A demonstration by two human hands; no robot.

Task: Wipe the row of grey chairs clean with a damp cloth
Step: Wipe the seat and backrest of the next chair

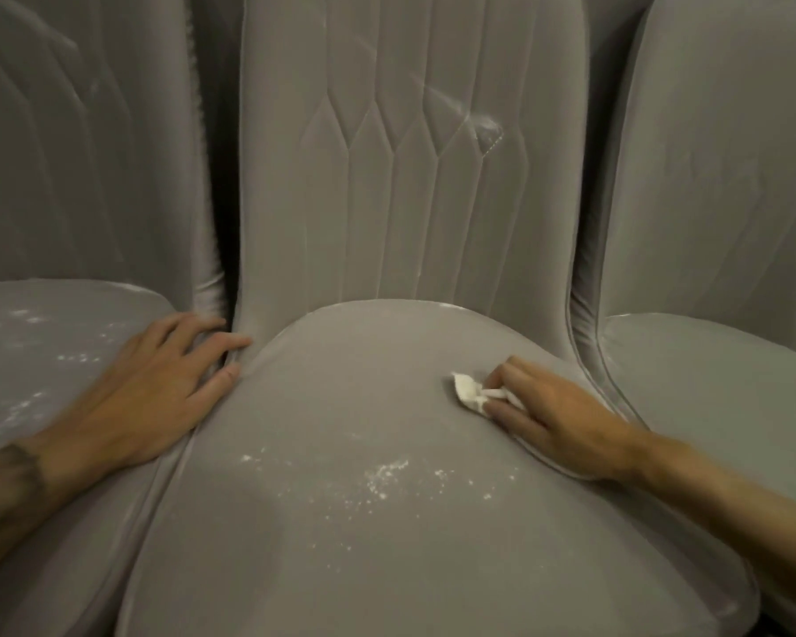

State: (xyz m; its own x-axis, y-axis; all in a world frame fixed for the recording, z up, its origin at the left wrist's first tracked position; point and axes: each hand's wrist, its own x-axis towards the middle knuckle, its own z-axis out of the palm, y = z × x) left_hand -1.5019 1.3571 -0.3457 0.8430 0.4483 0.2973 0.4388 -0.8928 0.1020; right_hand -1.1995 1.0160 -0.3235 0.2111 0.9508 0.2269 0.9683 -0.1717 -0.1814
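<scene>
Three grey velvet chairs stand side by side. The middle chair's seat (364, 397) fills the centre and carries white powdery specks (387, 480) near its front. My right hand (552, 420) presses a small white cloth (469, 392) flat onto the right part of that seat. My left hand (157, 388) lies flat with fingers spread on the inner edge of the left chair's seat (42, 351), fingertips at the gap between the two chairs. A white smear (483, 126) marks the middle chair's quilted backrest.
The left seat is dusted with white specks (28, 406). The right chair (718, 223) looks free of specks. Narrow dark gaps (224, 250) separate the backrests. The chairs' backs close off the far side.
</scene>
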